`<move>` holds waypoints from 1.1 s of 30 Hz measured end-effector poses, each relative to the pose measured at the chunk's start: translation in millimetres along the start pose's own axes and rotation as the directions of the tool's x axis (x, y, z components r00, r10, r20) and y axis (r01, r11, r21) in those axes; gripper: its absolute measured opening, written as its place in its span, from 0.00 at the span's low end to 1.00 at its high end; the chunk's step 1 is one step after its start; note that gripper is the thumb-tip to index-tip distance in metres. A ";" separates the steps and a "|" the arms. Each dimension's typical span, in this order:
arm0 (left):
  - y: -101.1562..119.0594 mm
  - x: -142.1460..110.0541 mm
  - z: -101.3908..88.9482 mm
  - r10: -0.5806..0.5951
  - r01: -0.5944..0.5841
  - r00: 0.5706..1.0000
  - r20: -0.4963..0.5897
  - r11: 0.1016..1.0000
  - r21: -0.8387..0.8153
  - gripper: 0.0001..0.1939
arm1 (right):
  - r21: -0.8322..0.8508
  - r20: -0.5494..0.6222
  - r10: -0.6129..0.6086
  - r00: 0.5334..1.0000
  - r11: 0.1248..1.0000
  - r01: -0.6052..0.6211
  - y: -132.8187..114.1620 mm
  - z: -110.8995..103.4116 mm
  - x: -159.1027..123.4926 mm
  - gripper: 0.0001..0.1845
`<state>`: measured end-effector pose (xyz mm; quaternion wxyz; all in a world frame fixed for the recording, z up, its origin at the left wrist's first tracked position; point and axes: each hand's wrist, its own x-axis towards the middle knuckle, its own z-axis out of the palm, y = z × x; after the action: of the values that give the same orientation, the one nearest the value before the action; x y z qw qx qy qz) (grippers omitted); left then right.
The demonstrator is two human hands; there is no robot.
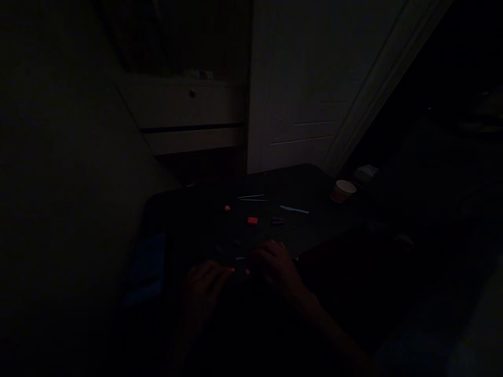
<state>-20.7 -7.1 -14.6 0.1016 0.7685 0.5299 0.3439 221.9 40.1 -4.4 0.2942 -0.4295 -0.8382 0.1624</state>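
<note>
The scene is very dark. My left hand (205,280) is closed, its fingertips pinched at a small orange piece (232,269). Facing it, my right hand (273,261) is closed around a thin pale blue tool (240,258), whose flat tip pokes out to the left; the rest is hidden by the fingers. Between the hands, just below that tip, lies another small orange piece (247,272). Beyond them on the dark table (196,220) are a red-orange block (252,221), dark purple pieces (277,221) and a small orange ball (227,208).
Tweezers (252,198) and a pale blue plastic knife (294,209) lie farther back. A paper cup (343,191) stands at the table's right end. Something blue and flat (145,269) is at the left. Behind the table are a drawer unit (192,107) and a pale door (302,104).
</note>
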 end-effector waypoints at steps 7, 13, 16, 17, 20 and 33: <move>12.1 3.5 -9.5 -0.074 0.062 0.994 -0.079 0.989 -0.137 0.20 | -0.026 -0.046 -0.013 0.999 1.000 0.011 -10.0 -5.6 3.3 0.14; 39.8 4.9 -26.6 -0.200 0.153 0.972 -0.126 0.938 -0.312 0.19 | 0.387 -0.002 -0.128 0.992 0.914 0.119 -45.2 -22.4 -3.4 0.19; 49.3 1.6 -32.4 -0.240 0.183 0.966 -0.096 0.897 -0.402 0.16 | 0.520 -0.097 -0.132 0.986 0.838 0.163 -58.8 -22.3 -5.3 0.11; 51.3 0.0 -33.7 -0.245 0.187 0.965 -0.094 0.892 -0.411 0.15 | 0.553 -0.120 -0.108 0.987 0.818 0.156 -62.4 -21.9 -6.0 0.10; 57.1 -3.7 -38.1 -0.252 0.185 0.961 -0.118 0.895 -0.405 0.13 | 0.632 -0.166 -0.001 0.986 0.768 0.107 -71.7 -23.0 -8.1 0.09; 72.0 -8.5 -56.7 -0.208 0.140 0.965 -0.162 0.924 -0.355 0.14 | 0.702 -0.225 0.114 0.968 0.708 0.080 -83.4 -33.7 -8.4 0.03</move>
<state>-4.8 -56.5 61.4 0.2106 0.6511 0.5362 0.4941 195.0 -14.3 62.5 0.5382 -0.3094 -0.6638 0.4171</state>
